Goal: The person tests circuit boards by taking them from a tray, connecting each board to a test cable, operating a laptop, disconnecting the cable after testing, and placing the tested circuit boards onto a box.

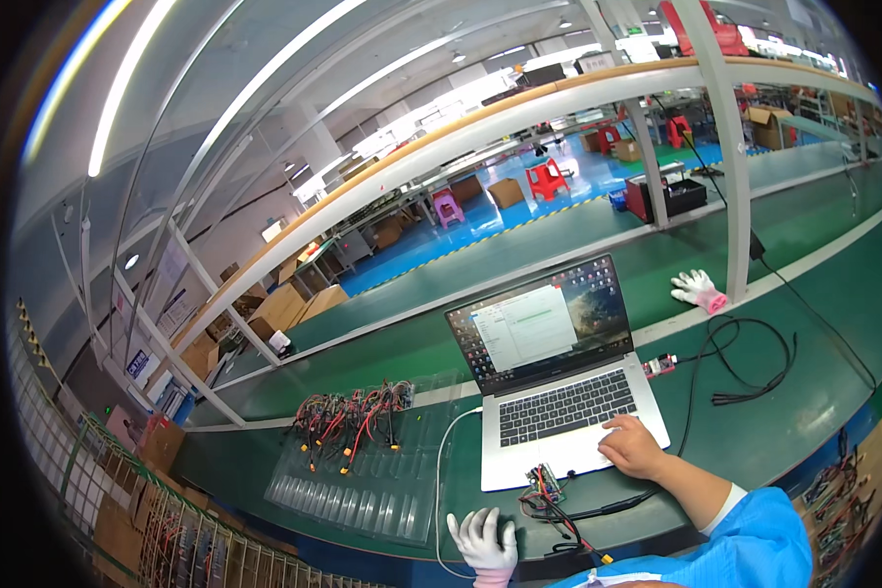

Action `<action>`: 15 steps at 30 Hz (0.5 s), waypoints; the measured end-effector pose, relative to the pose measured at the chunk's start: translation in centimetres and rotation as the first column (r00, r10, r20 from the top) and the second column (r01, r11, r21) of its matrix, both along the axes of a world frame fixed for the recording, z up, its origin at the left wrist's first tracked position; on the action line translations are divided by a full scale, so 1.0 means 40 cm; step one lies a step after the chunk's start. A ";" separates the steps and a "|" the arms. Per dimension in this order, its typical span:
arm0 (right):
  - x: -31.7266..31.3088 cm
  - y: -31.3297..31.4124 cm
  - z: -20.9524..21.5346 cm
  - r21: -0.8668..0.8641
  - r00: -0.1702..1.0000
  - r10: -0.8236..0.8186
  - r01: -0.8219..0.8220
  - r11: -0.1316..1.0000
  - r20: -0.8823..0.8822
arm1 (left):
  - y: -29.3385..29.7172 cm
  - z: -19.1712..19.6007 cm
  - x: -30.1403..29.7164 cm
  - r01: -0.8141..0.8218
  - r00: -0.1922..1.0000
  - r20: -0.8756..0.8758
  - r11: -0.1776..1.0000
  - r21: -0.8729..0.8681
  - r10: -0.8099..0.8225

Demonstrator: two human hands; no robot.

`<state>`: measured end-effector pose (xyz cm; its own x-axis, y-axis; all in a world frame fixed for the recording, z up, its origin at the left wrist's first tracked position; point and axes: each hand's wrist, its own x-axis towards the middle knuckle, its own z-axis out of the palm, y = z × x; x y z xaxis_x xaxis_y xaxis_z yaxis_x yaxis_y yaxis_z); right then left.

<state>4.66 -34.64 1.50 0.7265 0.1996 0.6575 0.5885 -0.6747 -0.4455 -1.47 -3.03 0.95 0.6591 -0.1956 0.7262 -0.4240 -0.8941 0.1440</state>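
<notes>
A silver laptop (568, 437) stands unfolded on the green bench with a file window on its screen. My bare right hand (632, 448) rests on the laptop's front right area by the touchpad, fingers partly bent and holding nothing. A small circuit board (544, 482) with red and black wires lies against the laptop's front edge. From it a wire with a yellow connector (607, 559) runs toward me, and a thick black cable (612, 507) leads right. Left of these wires my left hand (483, 539), in a white glove, lies empty with its fingers spread.
Several wired circuit boards (348, 416) fill the far part of a clear plastic tray (363, 510). A red adapter (660, 366) sits at the laptop's right side, near a looped black cable (755, 358). A loose glove (698, 291) lies beside a metal post (723, 147). A wire rack (196, 529) stands left.
</notes>
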 end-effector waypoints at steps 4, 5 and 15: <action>0.003 0.001 -0.004 -0.008 1.000 -0.003 0.003 1.000 -0.011 | 0.006 -0.017 0.004 -0.017 1.000 0.015 1.000 0.006 0.017; 0.002 0.001 -0.004 -0.003 1.000 -0.006 0.006 1.000 -0.022 | 0.005 -0.017 0.004 -0.020 0.999 0.025 1.000 0.002 0.020; 0.000 0.003 0.001 0.008 1.000 -0.016 0.016 1.000 0.009 | 0.000 -0.013 0.001 -0.019 1.000 0.002 1.000 -0.001 0.019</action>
